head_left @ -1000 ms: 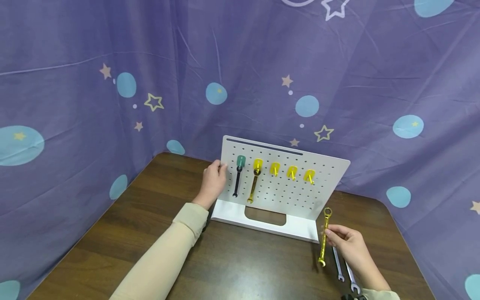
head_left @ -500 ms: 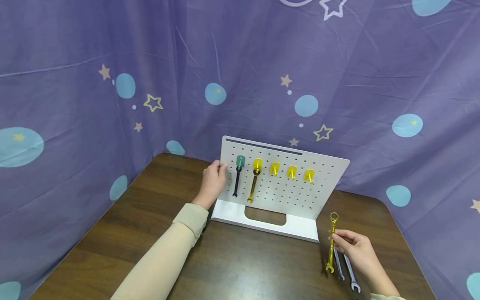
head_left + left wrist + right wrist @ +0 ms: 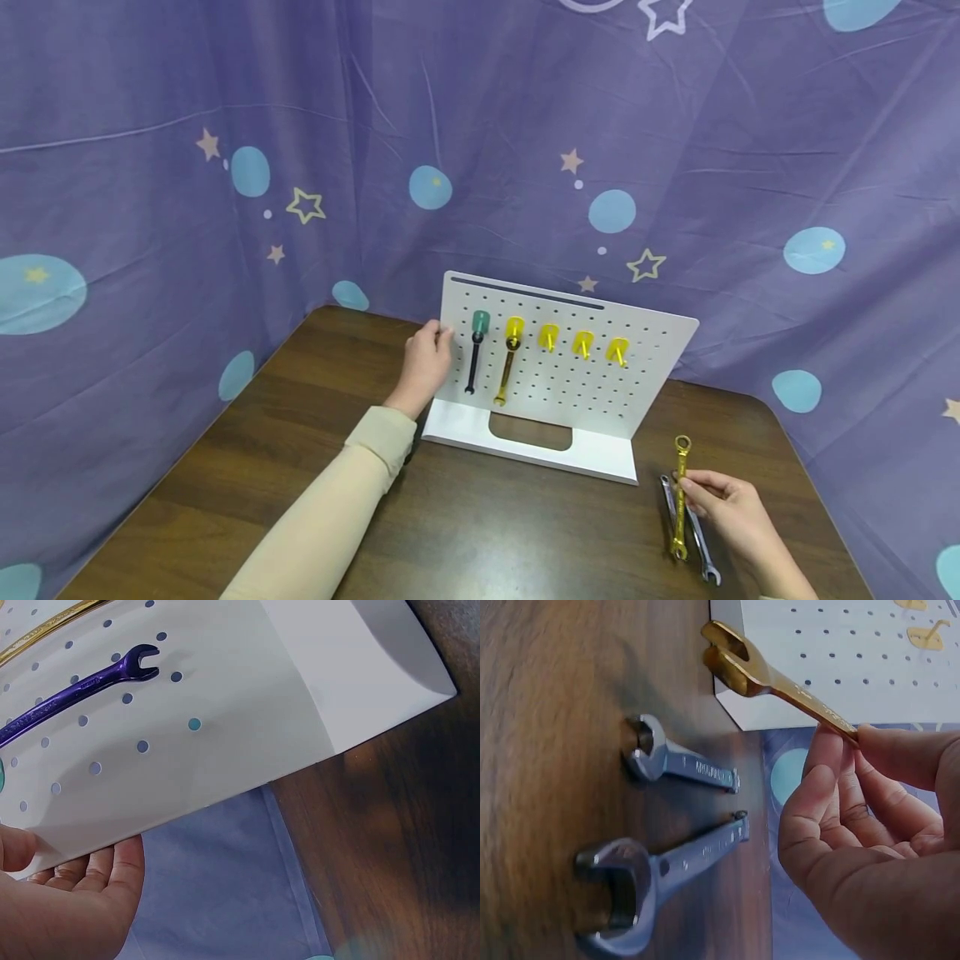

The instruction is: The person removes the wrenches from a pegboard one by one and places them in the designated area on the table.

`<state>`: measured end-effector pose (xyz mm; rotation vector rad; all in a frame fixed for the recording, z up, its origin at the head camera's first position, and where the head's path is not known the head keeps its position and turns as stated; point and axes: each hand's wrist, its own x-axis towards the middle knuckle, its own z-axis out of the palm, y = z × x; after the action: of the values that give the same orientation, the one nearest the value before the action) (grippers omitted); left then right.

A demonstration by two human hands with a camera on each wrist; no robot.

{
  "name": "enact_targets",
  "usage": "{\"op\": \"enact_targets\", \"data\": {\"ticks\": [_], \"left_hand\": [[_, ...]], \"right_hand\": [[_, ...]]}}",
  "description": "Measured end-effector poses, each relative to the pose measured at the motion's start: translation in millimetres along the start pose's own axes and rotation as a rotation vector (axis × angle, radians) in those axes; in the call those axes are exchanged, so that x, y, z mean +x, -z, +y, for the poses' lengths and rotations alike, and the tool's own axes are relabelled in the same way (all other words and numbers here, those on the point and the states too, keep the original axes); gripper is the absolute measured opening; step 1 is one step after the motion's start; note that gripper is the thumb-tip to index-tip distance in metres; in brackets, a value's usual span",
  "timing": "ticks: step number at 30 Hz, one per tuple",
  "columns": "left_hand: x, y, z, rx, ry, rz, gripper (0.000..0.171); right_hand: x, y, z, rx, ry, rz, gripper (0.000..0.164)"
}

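Note:
My left hand (image 3: 427, 367) grips the left edge of a white pegboard stand (image 3: 555, 392), thumb on the front and fingers behind, as the left wrist view shows. Between thumb and fingers, my right hand (image 3: 731, 508) pinches a gold combination wrench (image 3: 681, 500), ring end up, over the table right of the board. Below it lie two silver wrenches (image 3: 694, 769), (image 3: 697, 859) with their open ends toward the wrist camera's left. A purple wrench (image 3: 82, 688) hangs from the green hook (image 3: 481, 322). Beside it another gold wrench (image 3: 507, 375) hangs from a yellow hook (image 3: 515, 327).
Three more yellow hooks (image 3: 550, 337) stick out of the board in a row, with nothing on them. The stand rests on a brown wooden table (image 3: 300, 467). A purple curtain (image 3: 510, 167) with stars closes off the back and left side.
My right hand has moved right and toward me with the gold wrench, away from the board and over the silver wrenches. My left hand stays at the board's edge.

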<state>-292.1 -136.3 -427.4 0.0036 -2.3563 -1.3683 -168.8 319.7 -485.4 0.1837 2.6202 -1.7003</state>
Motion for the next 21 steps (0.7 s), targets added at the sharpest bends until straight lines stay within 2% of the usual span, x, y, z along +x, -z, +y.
{"op": "enact_targets", "data": {"ticks": [8,21], "left_hand": [[-0.7,-0.5,-1.9,-0.001,-0.001,0.001,0.023],[0.0,0.2,-0.2,0.001,-0.037,0.016,0.021]], "right_hand": [[-1.5,8.3,6.1,-0.003,-0.072,-0.032,0.038],[-2.8,24.0,11.8,-0.036,-0.096,-0.019,0.042]]}}
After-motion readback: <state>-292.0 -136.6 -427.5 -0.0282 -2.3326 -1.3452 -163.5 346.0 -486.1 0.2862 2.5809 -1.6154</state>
